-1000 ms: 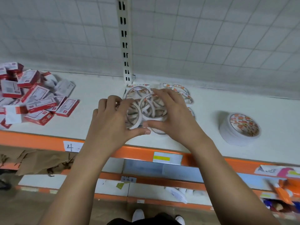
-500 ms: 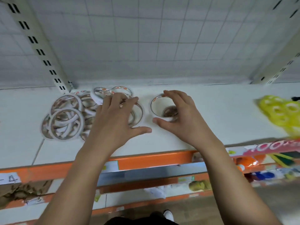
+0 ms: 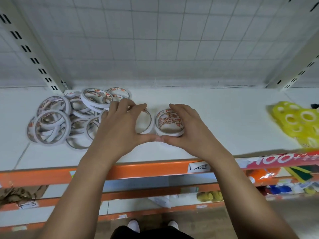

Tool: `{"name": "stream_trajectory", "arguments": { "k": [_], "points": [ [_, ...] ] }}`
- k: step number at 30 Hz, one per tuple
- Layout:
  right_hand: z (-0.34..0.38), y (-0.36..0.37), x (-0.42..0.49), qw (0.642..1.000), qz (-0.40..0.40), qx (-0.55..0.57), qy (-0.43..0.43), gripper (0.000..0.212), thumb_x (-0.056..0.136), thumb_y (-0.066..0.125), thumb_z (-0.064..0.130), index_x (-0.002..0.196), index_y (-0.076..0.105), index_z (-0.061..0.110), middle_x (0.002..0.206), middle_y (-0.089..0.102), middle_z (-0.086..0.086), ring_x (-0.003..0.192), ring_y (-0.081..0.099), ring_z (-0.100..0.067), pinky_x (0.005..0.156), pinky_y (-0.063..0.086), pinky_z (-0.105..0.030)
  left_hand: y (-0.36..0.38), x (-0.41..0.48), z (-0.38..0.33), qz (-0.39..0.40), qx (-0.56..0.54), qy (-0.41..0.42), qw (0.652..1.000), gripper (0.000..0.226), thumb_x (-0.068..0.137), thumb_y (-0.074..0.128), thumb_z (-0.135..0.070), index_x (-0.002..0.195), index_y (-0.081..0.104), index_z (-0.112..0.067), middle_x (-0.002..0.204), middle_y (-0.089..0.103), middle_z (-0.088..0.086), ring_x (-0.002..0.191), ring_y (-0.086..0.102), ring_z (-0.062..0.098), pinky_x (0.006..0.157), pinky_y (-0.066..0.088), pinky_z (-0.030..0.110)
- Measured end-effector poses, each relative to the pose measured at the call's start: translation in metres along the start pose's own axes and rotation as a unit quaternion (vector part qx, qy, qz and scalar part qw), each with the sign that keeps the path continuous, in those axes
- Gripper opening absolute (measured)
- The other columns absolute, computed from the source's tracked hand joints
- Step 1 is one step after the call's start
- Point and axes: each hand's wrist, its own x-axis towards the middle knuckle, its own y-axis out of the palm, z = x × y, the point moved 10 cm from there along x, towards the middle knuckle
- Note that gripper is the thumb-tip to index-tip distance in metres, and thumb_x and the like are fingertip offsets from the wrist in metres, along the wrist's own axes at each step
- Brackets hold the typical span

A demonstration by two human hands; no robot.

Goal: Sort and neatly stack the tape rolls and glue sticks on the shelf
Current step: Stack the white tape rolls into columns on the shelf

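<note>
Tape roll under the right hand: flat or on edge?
Flat. The tape roll lies on the shelf with its hole facing up, and the right hand is cupped round it.

Loose pile of tape rolls (image 3: 69, 118) lay at shelf's (image 3: 224, 118) back left, beside upright post (image 3: 34, 54). Single roll (image 3: 147, 124) lay flat mid-shelf, right of pile, left hand (image 3: 119, 125) arched round it. Short stack of rolls (image 3: 170, 123) sat just right of it, right hand (image 3: 186, 128) cupped round. Thumb tips met before both. Another heap of rolls (image 3: 296, 121) lay at right edge, well apart.
</note>
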Motion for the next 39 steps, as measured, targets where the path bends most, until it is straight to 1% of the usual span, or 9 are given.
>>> {"name": "stream_trajectory", "arguments": {
  "k": [5, 12, 20, 24, 26, 28, 30, 33, 39],
  "points": [
    [-0.008, -0.002, -0.003, 0.999, 0.028, 0.025, 0.034, 0.113, 0.066, 0.080, 0.062, 0.155, 0.018, 0.029, 0.154, 0.028, 0.012, 0.140, 0.023, -0.004, 0.109, 0.024, -0.019, 0.000, 0.011, -0.017, 0.020, -0.032, 0.023, 0.999, 0.108, 0.052, 0.037, -0.094, 0.141, 0.045, -0.033, 0.128, 0.044, -0.008, 0.117, 0.036, 0.019, 0.094, 0.038, 0.038],
    [-0.024, -0.017, -0.013, 0.997, 0.031, 0.031, 0.060, 0.116, 0.065, 0.083, 0.056, 0.156, 0.017, 0.026, 0.158, 0.023, 0.012, 0.143, 0.021, -0.004, 0.110, 0.023, -0.021, 0.026, 0.031, -0.065, 0.069, -0.015, 0.076, 0.995, 0.099, 0.062, 0.056, -0.085, 0.144, 0.040, -0.032, 0.131, 0.040, -0.006, 0.120, 0.035, 0.020, 0.099, 0.038, 0.039],
    [-0.033, -0.028, -0.027, 0.996, 0.045, 0.040, 0.059, 0.099, 0.071, 0.085, 0.042, 0.150, 0.028, 0.028, 0.126, 0.032, 0.025, 0.108, 0.029, 0.017, 0.085, 0.026, 0.005, 0.048, 0.038, -0.084, 0.103, 0.008, 0.090, 0.991, 0.109, 0.063, 0.055, -0.085, 0.150, 0.030, -0.024, 0.141, 0.036, -0.004, 0.128, 0.030, 0.021, 0.104, 0.033, 0.038],
    [-0.037, -0.025, -0.030, 0.995, 0.056, 0.049, 0.059, 0.094, 0.071, 0.086, 0.040, 0.147, 0.032, 0.031, 0.121, 0.035, 0.027, 0.100, 0.030, 0.033, 0.082, 0.025, 0.008, 0.043, 0.031, -0.076, 0.121, -0.063, 0.076, 0.988, 0.117, 0.062, 0.068, -0.076, 0.154, 0.018, -0.023, 0.151, 0.024, -0.007, 0.137, 0.019, 0.015, 0.111, 0.028, 0.037],
    [-0.036, -0.025, -0.030, 0.996, 0.046, 0.052, 0.059, 0.095, 0.070, 0.084, 0.046, 0.148, 0.032, 0.030, 0.125, 0.039, 0.025, 0.106, 0.034, 0.029, 0.086, 0.026, 0.007, 0.039, 0.025, -0.067, 0.121, -0.077, 0.069, 0.987, 0.119, 0.063, 0.072, -0.071, 0.155, 0.014, -0.021, 0.154, 0.021, -0.006, 0.139, 0.015, 0.014, 0.113, 0.024, 0.034],
    [-0.033, -0.023, -0.029, 0.996, 0.037, 0.049, 0.063, 0.103, 0.066, 0.079, 0.061, 0.151, 0.030, 0.028, 0.140, 0.043, 0.020, 0.120, 0.041, 0.012, 0.100, 0.033, -0.006, 0.037, 0.017, -0.054, 0.119, -0.084, 0.045, 0.988, 0.123, 0.061, 0.074, -0.070, 0.155, 0.013, -0.019, 0.155, 0.022, -0.004, 0.139, 0.017, 0.015, 0.113, 0.022, 0.032],
    [-0.031, -0.020, -0.026, 0.997, 0.029, 0.046, 0.063, 0.100, 0.065, 0.077, 0.065, 0.149, 0.035, 0.030, 0.144, 0.048, 0.014, 0.124, 0.046, 0.001, 0.104, 0.040, -0.019, 0.037, 0.010, -0.042, 0.122, -0.100, 0.011, 0.987, 0.126, 0.057, 0.077, -0.069, 0.154, 0.015, -0.017, 0.154, 0.028, -0.001, 0.139, 0.021, 0.017, 0.111, 0.024, 0.031],
    [-0.027, -0.017, -0.024, 0.996, 0.013, 0.068, 0.055, 0.078, 0.071, 0.081, 0.053, 0.139, 0.047, 0.036, 0.131, 0.058, 0.019, 0.114, 0.053, 0.005, 0.100, 0.044, -0.019, 0.039, 0.003, -0.035, 0.117, -0.111, -0.010, 0.987, 0.111, 0.058, 0.081, -0.064, 0.147, 0.031, -0.019, 0.143, 0.043, 0.001, 0.130, 0.034, 0.019, 0.101, 0.032, 0.030],
    [-0.030, -0.018, -0.021, 0.994, 0.000, 0.091, 0.060, 0.069, 0.071, 0.084, 0.043, 0.133, 0.055, 0.033, 0.110, 0.057, 0.030, 0.109, 0.057, 0.006, 0.093, 0.044, -0.011, 0.043, 0.007, -0.030, 0.082, -0.163, -0.020, 0.983, 0.079, 0.061, 0.085, -0.053, 0.128, 0.053, -0.024, 0.123, 0.061, -0.002, 0.113, 0.054, 0.018, 0.092, 0.045, 0.034]
  ]
}}
